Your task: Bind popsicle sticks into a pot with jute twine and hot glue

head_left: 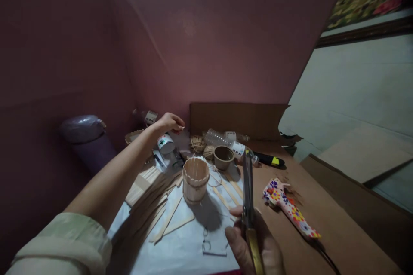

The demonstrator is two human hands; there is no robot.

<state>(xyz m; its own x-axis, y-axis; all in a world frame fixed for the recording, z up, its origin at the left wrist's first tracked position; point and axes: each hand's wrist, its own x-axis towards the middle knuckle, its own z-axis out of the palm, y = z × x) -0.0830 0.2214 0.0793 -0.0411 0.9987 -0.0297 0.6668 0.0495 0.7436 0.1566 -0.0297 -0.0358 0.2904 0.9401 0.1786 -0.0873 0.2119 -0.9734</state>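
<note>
My left hand [173,123] is raised at the far side of the table, its fingers pinched together. A tiny pale bit shows at the fingertips, too small to name. Below it stands a white labelled container [165,144]. In my right hand [258,240], at the near right, is a pair of scissors [248,189], blades together and pointing up and away from me. Between the hands a round pot made of wooden craft sticks [195,182] stands upright on white paper [180,253]; neither hand touches it.
Loose craft sticks [172,219] lie around the pot. Behind are a brown cup [223,157], twine balls [197,143] and a plastic bottle [222,139]. A black-and-yellow tool handle [269,160] and a flower-patterned glue gun [287,206] with a cord lie right.
</note>
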